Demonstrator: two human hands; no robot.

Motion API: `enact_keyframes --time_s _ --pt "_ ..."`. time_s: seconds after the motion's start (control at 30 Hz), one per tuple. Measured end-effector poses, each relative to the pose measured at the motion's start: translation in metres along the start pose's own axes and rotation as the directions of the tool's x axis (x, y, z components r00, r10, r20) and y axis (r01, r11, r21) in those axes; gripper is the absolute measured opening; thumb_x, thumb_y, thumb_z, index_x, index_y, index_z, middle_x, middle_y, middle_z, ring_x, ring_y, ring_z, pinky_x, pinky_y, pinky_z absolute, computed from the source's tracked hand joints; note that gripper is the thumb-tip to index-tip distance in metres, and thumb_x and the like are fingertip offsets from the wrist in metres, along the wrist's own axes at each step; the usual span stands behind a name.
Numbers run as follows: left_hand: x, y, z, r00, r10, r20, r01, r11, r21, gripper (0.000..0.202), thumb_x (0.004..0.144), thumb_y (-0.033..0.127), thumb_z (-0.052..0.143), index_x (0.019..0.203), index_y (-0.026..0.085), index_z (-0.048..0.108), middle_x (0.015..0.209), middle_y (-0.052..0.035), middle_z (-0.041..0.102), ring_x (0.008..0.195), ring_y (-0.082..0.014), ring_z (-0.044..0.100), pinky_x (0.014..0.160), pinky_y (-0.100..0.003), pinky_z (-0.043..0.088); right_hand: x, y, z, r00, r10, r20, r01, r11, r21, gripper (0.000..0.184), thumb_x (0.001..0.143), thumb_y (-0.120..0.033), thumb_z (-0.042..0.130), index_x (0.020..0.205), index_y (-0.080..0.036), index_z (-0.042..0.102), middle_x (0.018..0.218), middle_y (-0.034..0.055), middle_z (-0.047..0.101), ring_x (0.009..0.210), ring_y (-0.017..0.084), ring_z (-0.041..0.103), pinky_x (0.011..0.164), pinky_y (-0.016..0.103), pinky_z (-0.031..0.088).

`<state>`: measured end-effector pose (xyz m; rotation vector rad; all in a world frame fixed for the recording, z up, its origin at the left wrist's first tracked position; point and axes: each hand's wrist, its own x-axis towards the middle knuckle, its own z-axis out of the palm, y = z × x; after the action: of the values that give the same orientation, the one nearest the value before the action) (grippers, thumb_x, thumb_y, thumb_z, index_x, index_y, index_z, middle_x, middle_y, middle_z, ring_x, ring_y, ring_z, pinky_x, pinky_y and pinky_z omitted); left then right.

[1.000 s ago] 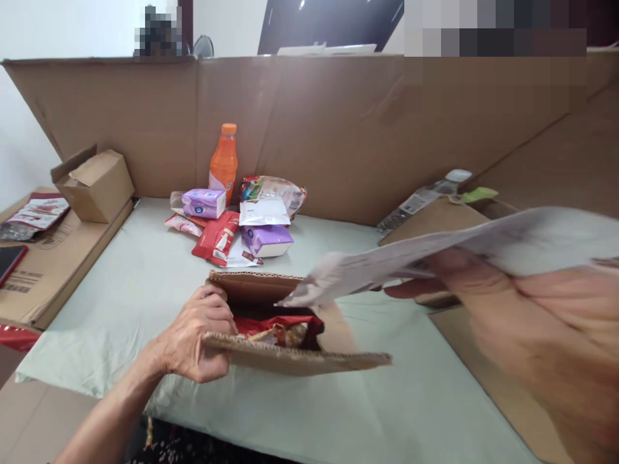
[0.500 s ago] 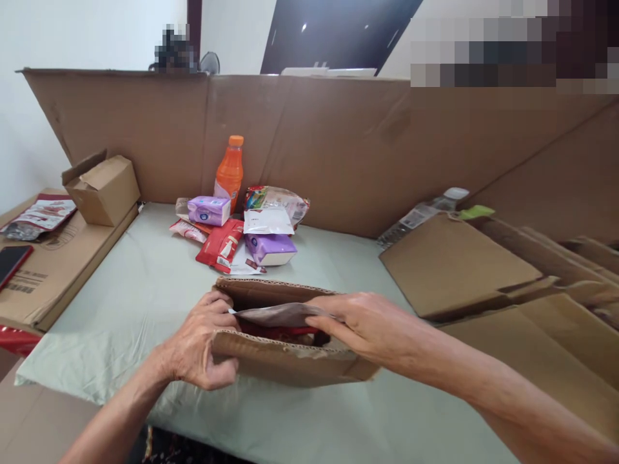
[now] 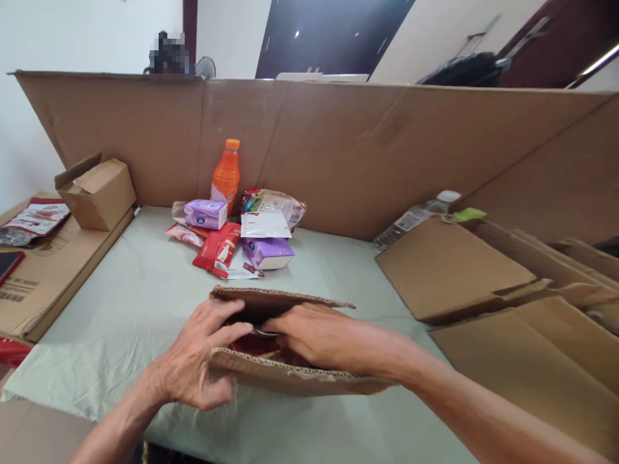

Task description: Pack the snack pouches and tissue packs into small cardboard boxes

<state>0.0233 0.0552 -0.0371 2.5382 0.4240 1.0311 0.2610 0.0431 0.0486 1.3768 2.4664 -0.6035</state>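
A narrow, open-topped cardboard box (image 3: 294, 380) stands in front of me on the green cloth. My left hand (image 3: 203, 351) grips its left end, thumb outside the front wall and fingers over the opening. Inside the box reaches my right hand (image 3: 314, 332), its fingers closed on a flat packet (image 3: 264, 332) of which only a thin edge shows. Red packaging (image 3: 249, 346) lies lower in the box, partly hidden by the walls and hands.
Beyond the box lie a red packet (image 3: 218, 248), purple tissue packs (image 3: 267, 253), a white packet (image 3: 265, 223) and an orange drink bottle (image 3: 226, 171). A clear bottle (image 3: 418, 219) and cardboard pieces (image 3: 454, 264) are at right. A small carton (image 3: 99, 193) sits left. Tall cardboard (image 3: 338, 148) walls the back.
My right hand has pushed down into the box with the flat packet, which now sits mostly below the rim. My left hand's fingers have spread over the opening. The view has shifted slightly.
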Motion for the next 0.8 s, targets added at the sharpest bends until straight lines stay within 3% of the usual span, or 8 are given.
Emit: enact_keyframes --time_s 0.1,0.2,0.27,0.37,0.47,0.57,0.67,0.8 --pt "0.007 0.002 -0.005 0.995 -0.008 0.097 0.014 0.999 -0.053 0.064 0.067 0.022 0.054 0.131 0.023 0.051 0.117 -0.0081 0.071 0.103 -0.0261 0.067 0.11 -0.053 0.042 -0.024 0.011 -0.008 0.962 -0.127 -0.244 0.171 0.97 0.171 0.036 0.097 -0.02 0.045 0.111 -0.023 0.077 0.106 0.0075 0.081 0.089 0.022 0.076 0.078 0.033 0.058" --pt "0.012 0.004 -0.008 0.994 -0.032 0.104 0.039 0.998 -0.058 0.059 0.066 0.022 0.053 0.125 0.023 0.055 0.111 -0.0067 0.073 0.097 -0.0254 0.067 0.109 -0.053 0.043 -0.039 0.038 -0.024 0.835 -0.022 -0.55 0.2 0.943 0.267 0.032 0.1 -0.034 0.047 0.11 -0.03 0.077 0.095 0.003 0.082 0.081 0.021 0.076 0.073 0.032 0.061" --pt "0.013 0.004 -0.007 0.996 -0.023 0.085 0.028 0.998 -0.062 0.063 0.066 0.022 0.054 0.128 0.023 0.053 0.114 -0.0074 0.073 0.098 -0.0262 0.067 0.107 -0.054 0.044 -0.032 0.07 -0.031 0.727 0.12 -0.677 0.058 0.971 0.234 0.028 0.098 -0.038 0.051 0.107 -0.033 0.077 0.094 0.0023 0.081 0.082 0.024 0.076 0.075 0.037 0.062" --pt "0.013 0.005 -0.006 0.998 -0.027 0.057 0.032 0.997 -0.076 0.069 0.064 0.02 0.054 0.133 0.025 0.051 0.116 -0.0071 0.072 0.1 -0.0262 0.067 0.105 -0.054 0.046 0.004 0.135 -0.029 0.592 0.296 -0.749 -0.293 0.945 0.143 0.034 0.092 -0.029 0.052 0.119 -0.027 0.074 0.117 0.0077 0.078 0.104 0.032 0.074 0.09 0.05 0.06" --pt "0.013 0.007 -0.006 0.998 -0.046 0.044 0.049 0.995 -0.081 0.073 0.062 0.019 0.054 0.135 0.026 0.049 0.116 -0.006 0.073 0.101 -0.0255 0.067 0.105 -0.051 0.046 0.052 0.196 -0.016 0.628 0.36 -0.69 -0.416 0.905 0.093 0.057 0.082 -0.017 0.056 0.138 -0.018 0.064 0.137 0.0151 0.069 0.125 0.038 0.064 0.102 0.055 0.055" --pt "0.011 0.006 -0.007 0.994 -0.077 0.081 0.083 0.994 -0.067 0.072 0.066 0.02 0.055 0.137 0.027 0.048 0.118 -0.0059 0.073 0.105 -0.0257 0.067 0.109 -0.051 0.043 0.095 0.232 -0.011 0.621 0.3 -0.724 -0.351 0.932 0.085 0.06 0.078 -0.012 0.057 0.137 -0.019 0.065 0.14 0.0154 0.066 0.128 0.036 0.061 0.108 0.054 0.051" --pt "0.006 0.002 -0.006 0.98 -0.123 0.157 0.132 0.99 -0.05 0.064 0.076 0.026 0.055 0.14 0.027 0.049 0.122 -0.0068 0.073 0.11 -0.0275 0.066 0.113 -0.054 0.041 0.126 0.24 -0.018 0.604 0.233 -0.762 -0.257 0.962 0.091 0.046 0.079 -0.012 0.055 0.12 -0.02 0.075 0.138 0.0144 0.068 0.13 0.033 0.06 0.111 0.052 0.048" --pt "0.005 -0.001 -0.005 0.976 -0.143 0.168 0.154 0.986 -0.059 0.061 0.078 0.029 0.056 0.139 0.027 0.052 0.124 -0.0075 0.072 0.111 -0.0281 0.066 0.112 -0.054 0.043 0.14 0.222 -0.033 0.538 0.182 -0.823 -0.152 0.981 0.117 0.032 0.09 -0.019 0.05 0.103 -0.023 0.079 0.128 0.0108 0.073 0.129 0.03 0.062 0.112 0.05 0.047"
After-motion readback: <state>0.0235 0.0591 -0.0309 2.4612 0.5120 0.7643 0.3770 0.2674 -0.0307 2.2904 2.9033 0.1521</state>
